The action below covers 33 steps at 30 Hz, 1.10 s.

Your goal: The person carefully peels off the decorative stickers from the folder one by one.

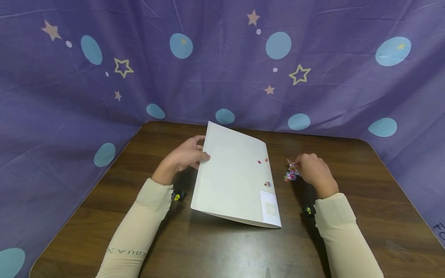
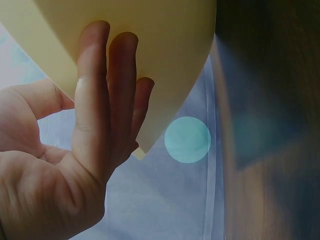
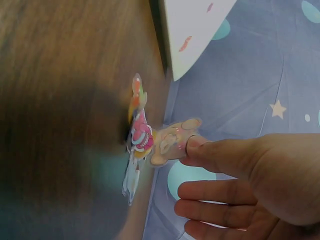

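Note:
A white folder (image 1: 233, 166) is tilted up off the wooden table, its left edge held by my left hand (image 1: 185, 153). The thumb lies on the front face, and in the left wrist view the fingers (image 2: 122, 75) spread along the folder's back. Right of the folder, my right hand (image 1: 315, 172) pinches a clear-edged cartoon sticker (image 3: 172, 142) with a tan, bear-like figure. That sticker stands up from a small heap of colourful stickers (image 1: 291, 177) on the table. The fingertip behind the pinched sticker is hidden.
Small stickers (image 1: 267, 184) dot the folder's right side, above a white label (image 1: 269, 208) in its lower right corner. Behind the wooden table (image 1: 229, 255) hangs a purple curtain (image 1: 222, 77) with stars and blue dots.

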### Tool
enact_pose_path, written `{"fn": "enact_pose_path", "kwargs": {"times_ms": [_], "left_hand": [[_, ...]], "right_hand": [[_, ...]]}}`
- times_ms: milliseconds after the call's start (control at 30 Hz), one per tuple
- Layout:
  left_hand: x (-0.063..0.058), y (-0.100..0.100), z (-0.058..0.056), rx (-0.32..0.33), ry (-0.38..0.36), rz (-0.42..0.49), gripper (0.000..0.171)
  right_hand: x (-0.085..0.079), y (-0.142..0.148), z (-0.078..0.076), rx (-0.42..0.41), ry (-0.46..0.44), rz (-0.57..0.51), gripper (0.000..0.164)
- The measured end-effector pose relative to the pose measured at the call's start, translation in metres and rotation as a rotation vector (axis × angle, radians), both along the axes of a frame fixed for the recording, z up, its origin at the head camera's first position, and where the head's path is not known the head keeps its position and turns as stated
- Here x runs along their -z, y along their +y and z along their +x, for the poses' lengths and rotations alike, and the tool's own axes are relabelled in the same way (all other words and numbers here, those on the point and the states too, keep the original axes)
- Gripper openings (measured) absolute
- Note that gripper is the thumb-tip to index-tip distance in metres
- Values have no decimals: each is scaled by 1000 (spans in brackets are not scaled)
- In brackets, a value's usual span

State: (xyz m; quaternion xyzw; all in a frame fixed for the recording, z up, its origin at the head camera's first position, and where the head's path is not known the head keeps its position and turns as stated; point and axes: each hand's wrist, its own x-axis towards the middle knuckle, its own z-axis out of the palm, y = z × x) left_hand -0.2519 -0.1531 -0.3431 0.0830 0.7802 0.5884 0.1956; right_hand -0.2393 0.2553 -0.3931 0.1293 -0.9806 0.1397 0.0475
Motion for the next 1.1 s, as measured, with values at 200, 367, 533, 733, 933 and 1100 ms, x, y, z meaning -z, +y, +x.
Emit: {"fn": "enact_pose_path", "kwargs": {"times_ms": [200,367,533,733,933,1100], "left_hand": [[0,0,0,-3,-3,-2,80],[1,0,-1,-3,-3,0,79],[1,0,-1,-5,-2,-5,79],[1,0,-1,-6,-2,-4,79],[1,1,-1,-7,-6,-2,79],[1,1,-1,-9,-5,0,79]], "right_hand": [[5,-5,-2,-15,-48,29,7],[10,-9,-3,-21,-95,42,7],[13,-10,-4,-34,-140,45,8],[12,-11,-4,-43,-165,62,10],[8,-11,-3,-24,-176,73,11],[1,-17,0,-20,-176,72,19]]}}
